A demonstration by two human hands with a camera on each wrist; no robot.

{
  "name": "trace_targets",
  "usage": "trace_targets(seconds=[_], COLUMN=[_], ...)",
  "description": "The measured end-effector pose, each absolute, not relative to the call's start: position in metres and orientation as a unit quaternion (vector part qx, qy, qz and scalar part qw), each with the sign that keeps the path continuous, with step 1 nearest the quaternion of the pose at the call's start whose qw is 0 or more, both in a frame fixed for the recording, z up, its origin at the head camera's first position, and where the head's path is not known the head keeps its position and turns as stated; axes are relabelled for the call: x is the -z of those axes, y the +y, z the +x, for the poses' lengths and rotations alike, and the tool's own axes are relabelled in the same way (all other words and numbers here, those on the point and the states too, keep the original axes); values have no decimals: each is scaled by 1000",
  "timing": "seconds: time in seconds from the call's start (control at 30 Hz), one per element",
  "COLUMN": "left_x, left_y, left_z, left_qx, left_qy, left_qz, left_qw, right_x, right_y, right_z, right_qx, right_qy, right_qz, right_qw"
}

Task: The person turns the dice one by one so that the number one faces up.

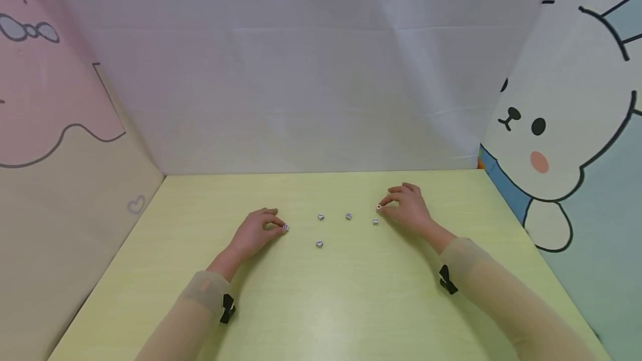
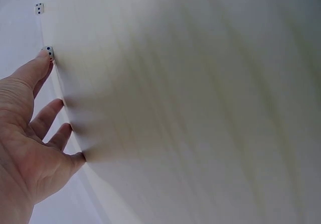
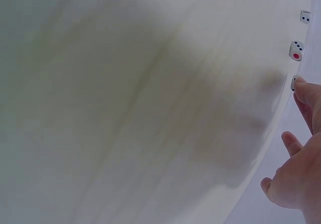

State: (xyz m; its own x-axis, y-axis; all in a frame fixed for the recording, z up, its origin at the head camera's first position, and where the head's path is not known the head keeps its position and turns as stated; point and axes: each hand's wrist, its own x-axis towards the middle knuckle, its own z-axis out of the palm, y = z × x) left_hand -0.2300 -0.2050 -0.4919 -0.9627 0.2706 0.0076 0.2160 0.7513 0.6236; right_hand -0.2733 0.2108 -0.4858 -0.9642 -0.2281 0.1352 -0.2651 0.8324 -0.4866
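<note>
Left hand [image 1: 253,233] pinching white die [image 1: 286,228], thumb to finger, other fingers [image 2: 48,117] spread, right hand [image 1: 408,210] pinching second die [image 1: 378,207], its hold seemingly likewise, partly hidden, four loose dice [image 1: 348,216] between them on table [image 1: 321,294]

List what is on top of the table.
Four loose dice lie on the table; the left hand pinches a fifth die, the right hand a sixth. What the hands and sleeves cover cannot be seen.
</note>
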Motion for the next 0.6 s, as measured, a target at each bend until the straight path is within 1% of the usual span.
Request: trace_targets(seconds=[0.6], left_x=[490], left_y=[-205], left_z=[-230], left_qx=[-331], left_qy=[935], left_qz=[121], left_qw=[46], right_x=[485], right_y=[202], right_z=[-276], right_qx=[-276], right_qy=[-952], right_qz=[127], right_qw=[27])
